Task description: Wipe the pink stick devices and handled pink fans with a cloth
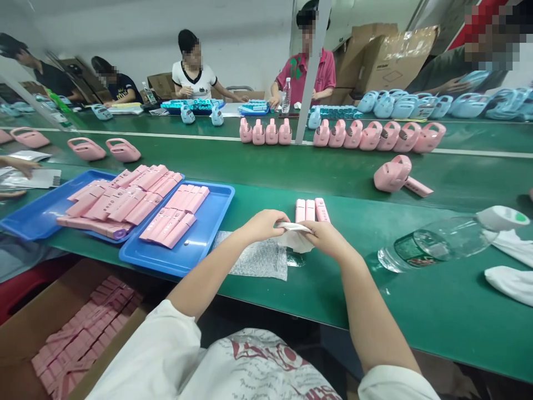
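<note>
Both hands pinch a white cloth or tissue (296, 240) over the near part of the green table. My left hand (264, 225) grips its left end and my right hand (327, 238) its right end, with the lower part hanging down. Just behind my right hand lie three slim pink plastic pieces (310, 210) side by side. A grey speckled cloth (260, 258) is spread flat below my left forearm. To the left, a blue tray (216, 214) carries several more pink pieces (171, 219).
Another blue tray (29, 214) heaped with pink pieces stands further left, above a cardboard box (16, 339) of them. A water bottle (433, 244) lies at right near white gloves (510, 280). Pink handled cases (391, 175) stand on the conveyor; several people sit opposite.
</note>
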Demonstrator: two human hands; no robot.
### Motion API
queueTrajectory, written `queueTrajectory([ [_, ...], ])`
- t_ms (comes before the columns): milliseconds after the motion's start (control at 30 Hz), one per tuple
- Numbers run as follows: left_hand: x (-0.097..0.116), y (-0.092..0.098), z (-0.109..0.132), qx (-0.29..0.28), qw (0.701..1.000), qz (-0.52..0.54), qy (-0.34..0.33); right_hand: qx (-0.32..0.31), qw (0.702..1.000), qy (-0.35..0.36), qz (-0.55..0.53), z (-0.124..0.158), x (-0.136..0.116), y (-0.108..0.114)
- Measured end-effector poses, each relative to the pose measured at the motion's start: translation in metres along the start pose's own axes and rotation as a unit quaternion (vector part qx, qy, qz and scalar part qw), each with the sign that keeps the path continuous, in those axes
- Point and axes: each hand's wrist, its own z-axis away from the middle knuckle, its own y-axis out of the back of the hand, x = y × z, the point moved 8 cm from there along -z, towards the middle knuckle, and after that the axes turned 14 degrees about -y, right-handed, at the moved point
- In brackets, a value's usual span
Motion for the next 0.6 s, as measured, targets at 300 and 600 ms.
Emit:
queueTrajectory([
  [300, 0.025, 0.019, 0.023, 0.066, 0.995, -0.063, 0.043, 0.166, 0.985, -0.040, -0.028, -0.003, 0.021, 0.019],
  [600, 0.053, 0.003, 0.023, 0.079, 0.994, -0.067, -0.028, 0.077, 0.961, -0.062, -0.259, -0.013, 0.029, 0.009],
])
